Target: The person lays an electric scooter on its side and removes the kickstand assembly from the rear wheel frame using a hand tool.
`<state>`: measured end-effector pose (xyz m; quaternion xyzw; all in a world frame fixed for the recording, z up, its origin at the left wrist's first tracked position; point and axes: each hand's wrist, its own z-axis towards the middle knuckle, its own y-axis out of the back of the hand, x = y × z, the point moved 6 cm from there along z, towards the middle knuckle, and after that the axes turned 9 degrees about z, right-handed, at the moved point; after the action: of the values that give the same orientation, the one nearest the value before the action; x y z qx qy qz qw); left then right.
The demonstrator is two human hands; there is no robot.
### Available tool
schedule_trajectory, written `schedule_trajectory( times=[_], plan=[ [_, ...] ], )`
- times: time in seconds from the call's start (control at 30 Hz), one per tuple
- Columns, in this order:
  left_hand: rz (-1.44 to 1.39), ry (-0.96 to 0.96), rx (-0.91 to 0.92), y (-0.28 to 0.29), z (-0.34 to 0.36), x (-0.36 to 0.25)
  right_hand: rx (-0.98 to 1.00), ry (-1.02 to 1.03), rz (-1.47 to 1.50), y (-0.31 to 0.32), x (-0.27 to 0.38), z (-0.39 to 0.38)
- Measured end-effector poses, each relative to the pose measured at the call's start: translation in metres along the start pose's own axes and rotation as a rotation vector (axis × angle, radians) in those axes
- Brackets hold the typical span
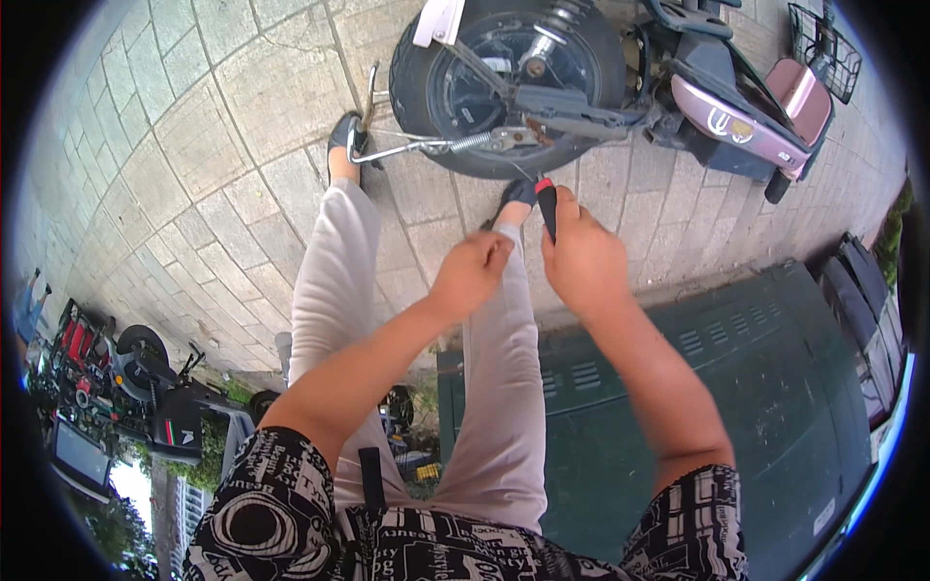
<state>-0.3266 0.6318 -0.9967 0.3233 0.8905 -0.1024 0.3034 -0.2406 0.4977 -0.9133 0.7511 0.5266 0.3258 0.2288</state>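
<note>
My right hand (pixel 588 254) is wrapped round a screwdriver (pixel 547 208) with a black and red handle. Its thin shaft points up toward the lower edge of the rear wheel (pixel 415 92) of a pink and black electric scooter (pixel 731 111). Lower and to the left, my left hand (pixel 475 271) hovers above my leg with its fingers curled together. Whatever the left fingers may hold is hidden. Beside the wheel are a metal kickstand (pixel 387 151) and a coil spring (pixel 471 142).
Paving stones (pixel 262 126) surround my feet and the scooter. A large green metal cabinet (pixel 678 407) with vent slots stands close at the right. Another scooter (pixel 170 407), dark and red, is at the far left. A wire basket (pixel 823 53) sits at the upper right.
</note>
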Motion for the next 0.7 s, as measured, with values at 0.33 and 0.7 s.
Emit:
schedule_trajectory(
  times=[0.33,0.7],
  plan=[
    [0.333,-0.340,0.126,0.045,0.018,-0.030,-0.260,-0.733,1.851,-0.089,-0.021,-0.007],
    [0.564,-0.367,0.160,0.082,0.033,-0.033,-0.349,-0.764,2.101,-0.113,0.004,0.016]
  ],
)
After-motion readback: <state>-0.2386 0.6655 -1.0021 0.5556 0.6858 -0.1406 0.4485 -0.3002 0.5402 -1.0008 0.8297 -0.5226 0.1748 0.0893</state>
